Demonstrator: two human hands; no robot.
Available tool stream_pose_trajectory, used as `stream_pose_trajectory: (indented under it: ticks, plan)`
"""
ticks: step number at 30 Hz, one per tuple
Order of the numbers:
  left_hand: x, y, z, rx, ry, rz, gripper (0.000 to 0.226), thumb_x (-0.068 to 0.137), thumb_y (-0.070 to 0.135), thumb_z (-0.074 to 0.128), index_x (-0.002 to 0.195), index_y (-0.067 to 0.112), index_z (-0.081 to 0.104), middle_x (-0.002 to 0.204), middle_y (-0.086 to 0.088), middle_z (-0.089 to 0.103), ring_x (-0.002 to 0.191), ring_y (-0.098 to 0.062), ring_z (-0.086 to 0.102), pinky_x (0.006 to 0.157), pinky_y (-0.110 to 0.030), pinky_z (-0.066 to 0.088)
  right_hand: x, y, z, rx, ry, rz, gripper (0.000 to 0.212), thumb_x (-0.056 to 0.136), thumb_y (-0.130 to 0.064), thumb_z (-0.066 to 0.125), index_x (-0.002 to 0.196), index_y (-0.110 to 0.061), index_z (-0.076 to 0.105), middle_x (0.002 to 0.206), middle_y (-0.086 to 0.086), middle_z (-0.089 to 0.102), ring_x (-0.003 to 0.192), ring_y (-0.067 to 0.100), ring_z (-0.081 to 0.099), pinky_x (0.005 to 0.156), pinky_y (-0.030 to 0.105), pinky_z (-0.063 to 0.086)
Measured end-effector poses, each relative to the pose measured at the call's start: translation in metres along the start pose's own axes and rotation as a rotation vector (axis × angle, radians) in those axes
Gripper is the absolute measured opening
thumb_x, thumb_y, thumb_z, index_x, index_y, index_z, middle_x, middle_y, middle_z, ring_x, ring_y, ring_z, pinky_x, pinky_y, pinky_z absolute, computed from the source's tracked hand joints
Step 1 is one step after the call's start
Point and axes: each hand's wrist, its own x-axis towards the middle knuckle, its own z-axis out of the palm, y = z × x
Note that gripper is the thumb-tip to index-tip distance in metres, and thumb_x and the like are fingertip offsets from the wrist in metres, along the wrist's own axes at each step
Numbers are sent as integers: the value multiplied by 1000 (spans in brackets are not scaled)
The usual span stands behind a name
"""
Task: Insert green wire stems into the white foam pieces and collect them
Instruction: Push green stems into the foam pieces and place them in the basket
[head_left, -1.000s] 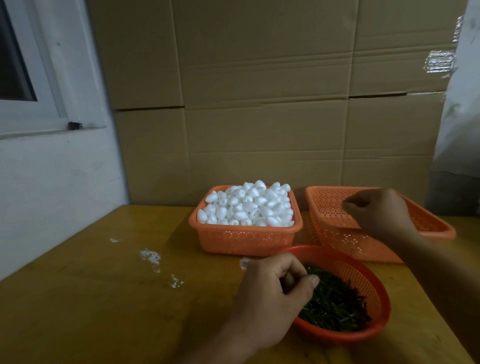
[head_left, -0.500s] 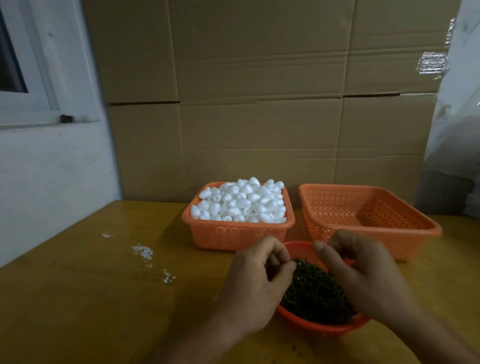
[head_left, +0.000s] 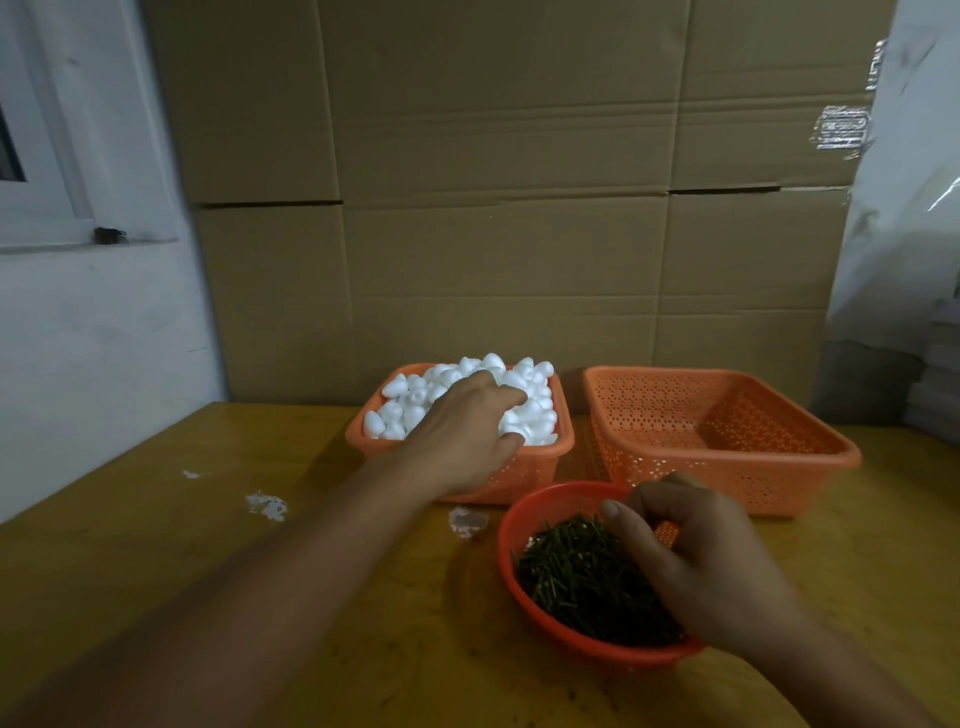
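White foam pieces fill the left orange basket. My left hand reaches into it, fingers and thumb lying on the pile with foam between them; I cannot tell whether a piece is gripped. Green wire stems lie heaped in a round red bowl near me. My right hand is over the bowl, its curled fingers dug into the stems. An orange collecting basket stands at the right, and no finished pieces show inside it.
The yellow wooden table has white foam crumbs left of the baskets. Cardboard boxes form a wall right behind the baskets. A white wall with a window sill is at the left, and stacked white material at the far right.
My left hand left the stem bowl and reached forward into the foam basket. My right hand came back from the right basket to the stem bowl and sank into the stems.
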Motion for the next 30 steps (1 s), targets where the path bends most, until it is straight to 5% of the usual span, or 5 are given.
stream_pose_trajectory:
  ticks: [5, 16, 21, 25, 30]
  plan:
    - [22, -2, -2, 237, -211, 4, 32, 98, 36, 54, 129, 30, 61, 134, -5, 45, 130, -28, 40, 90, -39, 33, -1, -2, 0, -35, -11, -22, 36, 88, -46, 57, 62, -21, 63, 65, -1, 60, 76, 6, 55, 67, 41, 50]
    - [32, -10, 11, 171, -284, 55, 28, 103, 27, 51, 125, 32, 68, 155, 1, 40, 149, -25, 21, 123, -50, 4, -2, -4, 0, -70, -29, -25, 39, 89, -48, 55, 63, -20, 63, 66, 0, 58, 75, 5, 53, 67, 39, 49]
    - [26, -10, 10, 192, -123, 87, 24, 102, 31, 50, 113, 19, 69, 127, -2, 52, 119, -21, 43, 83, -27, 14, -1, -6, -1, -74, -24, -42, 40, 90, -47, 55, 63, -18, 62, 64, 1, 58, 74, 6, 53, 66, 40, 48]
    - [17, -11, 10, 51, -57, 30, 16, 101, 28, 52, 95, 18, 62, 115, -1, 49, 110, -19, 45, 95, -41, 36, -2, -6, -2, -69, -17, -40, 39, 89, -47, 55, 64, -19, 64, 64, 0, 58, 74, 5, 53, 66, 39, 49]
    - [-5, -2, 10, -300, 84, -26, 12, 97, 18, 64, 106, 14, 69, 105, 0, 53, 91, -13, 56, 85, -28, 44, -2, -7, -1, -67, -15, -42, 36, 90, -44, 58, 62, -21, 61, 62, -2, 57, 74, 5, 52, 66, 38, 48]
